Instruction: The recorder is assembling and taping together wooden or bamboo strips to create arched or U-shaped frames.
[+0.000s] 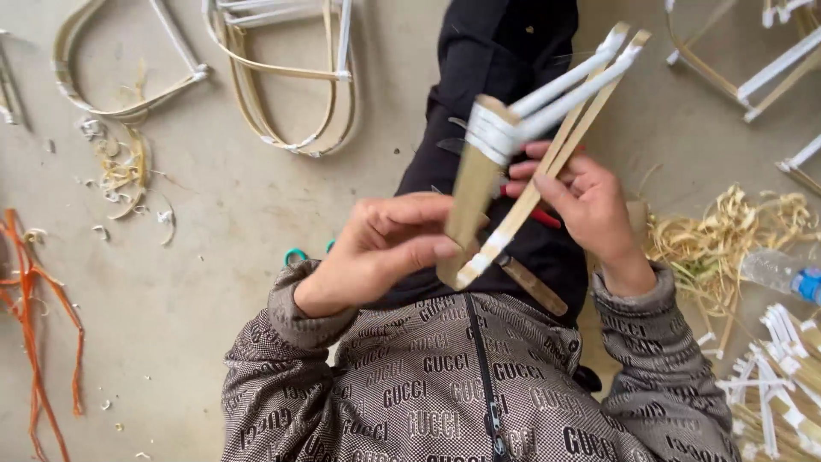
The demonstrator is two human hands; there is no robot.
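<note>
Pinching the lower end of a bundle of flat bamboo strips, the left hand has thumb and fingers pressed together on the tan slat just above the person's lap. The right hand closes around the same bundle slightly higher, its fingers curled over the strips and over a red-handled tool held against them. From the two grips the strips fan up and away, their far ends well clear of anything. Just above the left grip, white tape binds the strips where they cross; the tape looks smooth, the bamboo matte and fibrous.

Left of the grips lies bare, dusty concrete floor, with open room out to the bent bamboo hoop frames beyond the strip ends. Green scissor handles peek out just below the left wrist. Far to the left lie orange cords. Right of the right hand sits a heap of pale curly shavings, a clear plastic bottle with a blue cap, and a stack of taped sticks.
</note>
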